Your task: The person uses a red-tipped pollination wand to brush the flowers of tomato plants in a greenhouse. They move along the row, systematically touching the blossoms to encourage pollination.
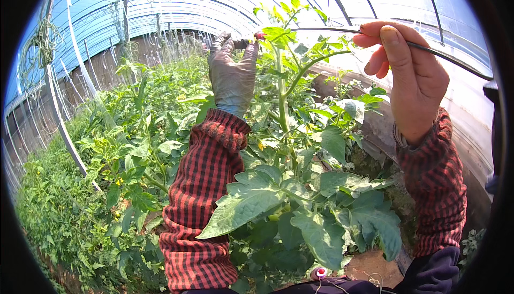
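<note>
My left hand [234, 73] wears a thin, soiled glove and is raised beside the top of a tall tomato plant [282, 105]. Its fingertips are curled around a small dark piece with a red end [259, 36], touching the upper leaves. My right hand [413, 65] is bare and pinches a thin dark rod or tube [441, 55] between thumb and forefinger. The rod runs left behind the plant's leafy tip and out to the right edge. Whether it joins the red-ended piece is hidden by leaves. Yellow flowers [262, 145] hang lower on the plant.
Dense tomato plants [100, 153] fill the left side. A leaning pole [64, 127] carries a bundle of twine [46, 41]; white strings hang behind. Plastic sheeting [457, 93] borders the right. A spool with a red centre [320, 272] and loose thread sits at my waist.
</note>
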A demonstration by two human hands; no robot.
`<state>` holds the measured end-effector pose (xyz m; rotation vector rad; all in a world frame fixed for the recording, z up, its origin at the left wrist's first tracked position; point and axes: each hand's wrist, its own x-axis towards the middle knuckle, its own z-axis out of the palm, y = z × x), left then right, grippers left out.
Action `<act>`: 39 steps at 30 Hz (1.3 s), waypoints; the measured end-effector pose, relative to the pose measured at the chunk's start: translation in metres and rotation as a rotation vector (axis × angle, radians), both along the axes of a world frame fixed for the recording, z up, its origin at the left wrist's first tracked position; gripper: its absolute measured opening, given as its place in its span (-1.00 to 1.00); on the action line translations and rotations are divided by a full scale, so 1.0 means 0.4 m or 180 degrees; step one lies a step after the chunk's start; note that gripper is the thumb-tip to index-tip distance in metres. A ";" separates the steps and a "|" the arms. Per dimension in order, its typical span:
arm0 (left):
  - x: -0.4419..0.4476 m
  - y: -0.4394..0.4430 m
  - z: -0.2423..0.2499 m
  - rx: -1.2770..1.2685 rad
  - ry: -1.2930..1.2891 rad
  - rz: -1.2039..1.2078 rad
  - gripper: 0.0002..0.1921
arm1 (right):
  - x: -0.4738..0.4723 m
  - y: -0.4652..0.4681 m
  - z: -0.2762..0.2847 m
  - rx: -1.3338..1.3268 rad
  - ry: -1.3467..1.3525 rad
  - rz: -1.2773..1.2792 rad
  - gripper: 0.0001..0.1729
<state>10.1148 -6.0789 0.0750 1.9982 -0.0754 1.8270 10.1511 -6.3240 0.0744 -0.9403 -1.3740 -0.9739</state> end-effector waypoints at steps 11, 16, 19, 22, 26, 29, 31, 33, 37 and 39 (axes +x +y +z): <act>0.005 0.024 -0.012 -0.0862 0.0098 -0.1016 -0.74 | -0.013 0.005 0.001 -0.0091 0.0030 -0.0040 -0.77; 0.007 0.023 -0.013 -0.0894 -0.0043 -0.1566 -0.75 | -0.010 0.009 0.002 -0.0144 0.0009 -0.0077 -0.77; -0.005 -0.006 -0.012 -0.1042 0.0033 -0.1564 -0.78 | -0.007 -0.001 0.004 -0.0083 -0.0012 -0.0198 -0.77; -0.007 -0.001 -0.007 -0.1008 0.0082 -0.1417 -0.79 | -0.018 -0.002 0.007 -0.0045 -0.0023 -0.0163 -0.77; -0.006 0.006 -0.009 -0.1038 0.0116 -0.1546 -0.78 | -0.015 -0.003 0.012 -0.0072 0.0012 -0.0214 -0.76; -0.007 -0.011 -0.011 -0.1225 0.0196 -0.1684 -0.76 | -0.009 -0.018 0.013 -0.0031 0.0069 -0.0273 -0.75; -0.010 -0.025 -0.007 -0.1344 -0.0021 -0.1877 -0.79 | -0.014 -0.026 0.020 0.0033 0.0061 -0.0351 -0.74; 0.003 0.021 0.007 -0.1342 0.0142 -0.2091 -0.77 | -0.015 -0.031 0.030 0.0121 0.0022 -0.0252 -0.74; 0.032 0.085 0.049 -0.1361 0.0397 -0.2307 -0.76 | -0.002 -0.035 0.044 0.0167 -0.0138 -0.0336 -0.70; 0.051 0.077 0.074 -0.1379 0.0457 -0.2289 -0.76 | -0.002 -0.035 0.049 0.0200 -0.0128 -0.0393 -0.71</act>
